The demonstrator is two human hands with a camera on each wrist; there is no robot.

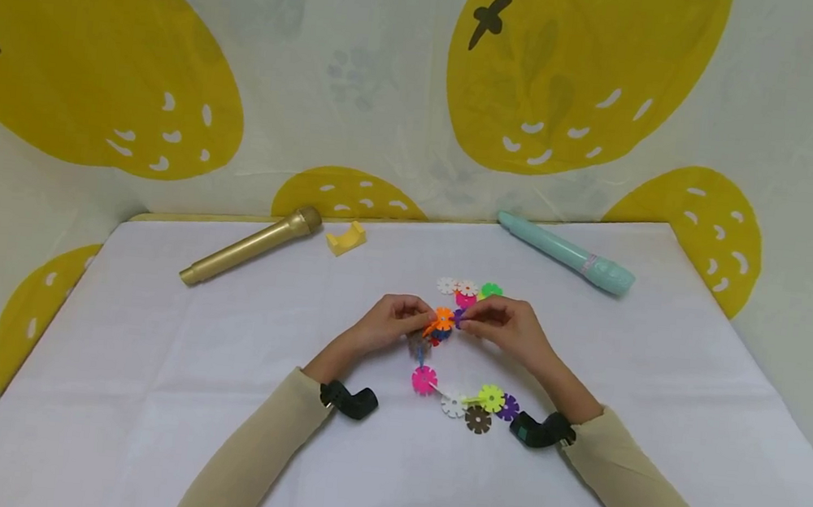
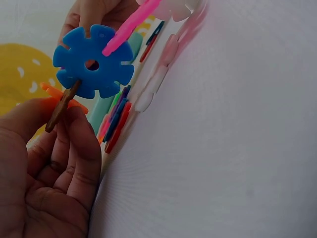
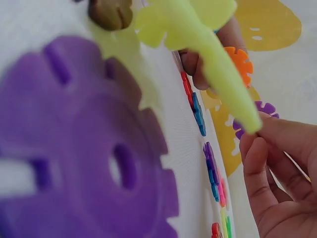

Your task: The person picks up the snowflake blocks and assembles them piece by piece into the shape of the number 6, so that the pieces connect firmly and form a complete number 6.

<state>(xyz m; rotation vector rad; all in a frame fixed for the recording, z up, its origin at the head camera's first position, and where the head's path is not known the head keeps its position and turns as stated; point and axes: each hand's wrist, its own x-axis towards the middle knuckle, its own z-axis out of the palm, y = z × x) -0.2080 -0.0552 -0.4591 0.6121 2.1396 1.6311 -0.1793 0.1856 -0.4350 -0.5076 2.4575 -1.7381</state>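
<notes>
Between thumb and fingertips, my left hand [image 1: 387, 321] pinches an orange notched disc [image 1: 443, 317]. My right hand [image 1: 513, 329] pinches a purple notched disc [image 3: 269, 110] right beside the orange one. From the left hand's disc runs a linked chain: a brown disc [image 2: 62, 109] slotted into a blue disc [image 2: 111, 67], then a pink disc [image 1: 424, 380] and a white disc [image 1: 454, 406]. A yellow-green disc [image 1: 491, 398], a brown one and another purple disc [image 1: 508, 407] follow at its near right end, below the right hand. In the head view, fingers partly hide the purple disc.
Loose discs, among them white [image 1: 446, 286], pink [image 1: 466, 300] and green [image 1: 491, 289], lie just beyond the hands. A gold microphone [image 1: 253, 247], a yellow bracket-shaped piece [image 1: 346, 239] and a teal microphone [image 1: 568, 253] lie along the back of the white-covered table [image 1: 143, 391].
</notes>
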